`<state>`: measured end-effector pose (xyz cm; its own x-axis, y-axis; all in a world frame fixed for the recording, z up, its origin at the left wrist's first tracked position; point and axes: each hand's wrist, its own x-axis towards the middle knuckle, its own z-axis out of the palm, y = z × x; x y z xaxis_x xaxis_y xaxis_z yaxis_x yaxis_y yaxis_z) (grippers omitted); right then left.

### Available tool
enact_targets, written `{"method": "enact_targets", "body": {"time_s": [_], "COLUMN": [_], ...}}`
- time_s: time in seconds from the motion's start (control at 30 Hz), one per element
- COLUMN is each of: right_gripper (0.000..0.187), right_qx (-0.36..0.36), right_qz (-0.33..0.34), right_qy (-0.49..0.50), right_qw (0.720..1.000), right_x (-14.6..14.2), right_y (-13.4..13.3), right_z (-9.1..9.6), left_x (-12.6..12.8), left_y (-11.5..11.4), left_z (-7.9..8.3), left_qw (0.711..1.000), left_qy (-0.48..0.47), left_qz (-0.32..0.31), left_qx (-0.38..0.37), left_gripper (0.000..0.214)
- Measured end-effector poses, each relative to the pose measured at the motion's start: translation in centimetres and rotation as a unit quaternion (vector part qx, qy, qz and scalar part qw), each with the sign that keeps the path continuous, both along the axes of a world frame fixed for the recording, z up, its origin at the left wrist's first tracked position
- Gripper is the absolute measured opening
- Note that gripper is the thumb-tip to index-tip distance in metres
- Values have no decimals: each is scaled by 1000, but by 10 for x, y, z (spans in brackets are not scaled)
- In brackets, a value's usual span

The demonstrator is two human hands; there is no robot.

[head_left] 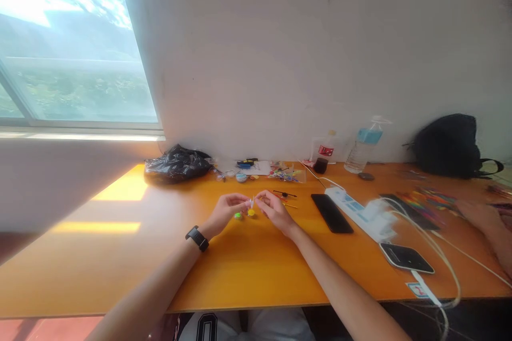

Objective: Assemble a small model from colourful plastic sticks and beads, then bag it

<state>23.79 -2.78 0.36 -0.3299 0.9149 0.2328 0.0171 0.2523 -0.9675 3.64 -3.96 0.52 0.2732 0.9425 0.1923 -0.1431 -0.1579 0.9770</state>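
Observation:
My left hand [224, 213], with a black watch on its wrist, pinches a small whitish piece [250, 203] above the table. Close to the piece, the fingers of my right hand [276, 213] are also pinched together; what they hold is too small to make out. Just below my fingertips are a yellow round piece [251, 213] and a green round piece [238, 216]. A thin black rod [285, 194] with a dark round part in its middle lies beyond my right hand, near a short yellow stick [291, 205].
A black plastic bag [176, 164] sits at the back left, beside small parts and a paper sheet [260, 168]. To the right are a black phone [332, 213], a white power strip [360, 216], cables, a charging device [406, 257], a water bottle [360, 152] and another person's hand [476, 210].

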Motion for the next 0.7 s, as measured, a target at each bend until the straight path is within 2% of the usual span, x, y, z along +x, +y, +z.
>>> {"method": "enact_targets", "body": {"time_s": [0.17,0.33,0.5,0.6,0.7], "right_gripper": [40,40,42,40,32], "right_qx": [16,-11,-24,-11,76], "right_qz": [7,47,46,12,-98], "right_qy": [-16,-12,4,-4,-66], "right_qw": [1000,999,999,1000,990], "right_x": [-4,-4,-3,2,17], "right_y": [-4,-5,-2,7,22], "right_z": [3,2,-5,-8,-10], "left_x": [1,2,5,5,2], "left_y": [1,1,2,4,7], "left_z": [-1,-4,-12,-17,-21], "left_qw": [1000,1000,994,970,932], "left_qy": [-5,2,65,148,233], "left_qz": [-2,8,37,80,112], "left_qx": [2,9,83,177,253], "left_gripper": [42,41,38,33,39]}}
